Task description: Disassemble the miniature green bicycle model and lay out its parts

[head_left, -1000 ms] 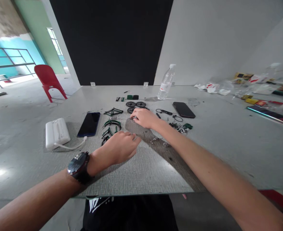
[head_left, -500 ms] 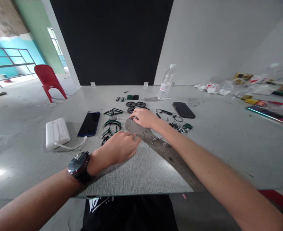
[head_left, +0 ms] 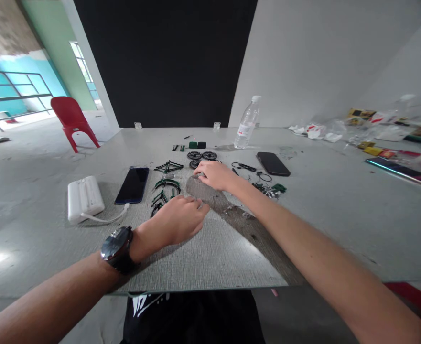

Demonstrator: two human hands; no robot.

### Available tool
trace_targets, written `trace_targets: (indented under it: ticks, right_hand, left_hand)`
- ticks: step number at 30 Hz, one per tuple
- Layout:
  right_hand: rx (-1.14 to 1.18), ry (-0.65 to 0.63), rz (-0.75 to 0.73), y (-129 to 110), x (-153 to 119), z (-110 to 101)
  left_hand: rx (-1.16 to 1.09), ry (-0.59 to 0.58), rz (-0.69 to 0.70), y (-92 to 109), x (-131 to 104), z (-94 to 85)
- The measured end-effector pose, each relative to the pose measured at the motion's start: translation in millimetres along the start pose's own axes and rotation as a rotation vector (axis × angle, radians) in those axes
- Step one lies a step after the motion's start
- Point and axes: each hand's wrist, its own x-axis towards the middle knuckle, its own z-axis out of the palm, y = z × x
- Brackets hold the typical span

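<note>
My left hand, with a black watch on its wrist, rests on the table with curled fingers, just right of the green curved parts. Whether it holds anything small is hidden. My right hand is at the near edge of the black spoked wheels, its fingers bent down and partly covering the nearer wheels. What its fingertips hold, if anything, cannot be made out. A green frame part lies left of it. Small metal parts lie below my right forearm.
A white power bank and a phone lie left. Right of my hands are another phone, a loose pile of small parts and a plastic bottle. Wrappers and a third phone lie far right.
</note>
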Motion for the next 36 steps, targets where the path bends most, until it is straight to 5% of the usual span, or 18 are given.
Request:
trace_targets:
  ticks: [6, 10, 16, 20, 24, 36]
  right_hand:
    - [0.116, 0.257, 0.122, 21.1, -17.0, -64.1]
    - [0.119, 0.266, 0.204, 47.5, -54.9, -77.1]
    - [0.115, 0.024, 0.538, 106.4, -119.6, -67.8]
    - [0.281, -0.231, 0.577, 135.0, -137.3, -67.8]
    - [0.356, -0.374, 0.525, 135.2, -135.2, -65.0]
    - [0.275, -0.313, 0.401, 101.9, -114.8, -61.3]
  left_hand:
    - [-0.024, 0.004, -0.011, 0.5, 0.6, -2.0]
    - [-0.036, -0.008, -0.023, 0.3, 0.1, -3.4]
    - [-0.013, -0.013, -0.038, 1.9, -0.9, -6.0]
    - [0.005, -0.030, -0.052, 3.8, -0.8, -10.0]
    - [0.007, -0.032, -0.048, 4.9, 0.0, -12.1]
    - [0.011, -0.018, -0.052, 3.9, -1.8, -10.8]
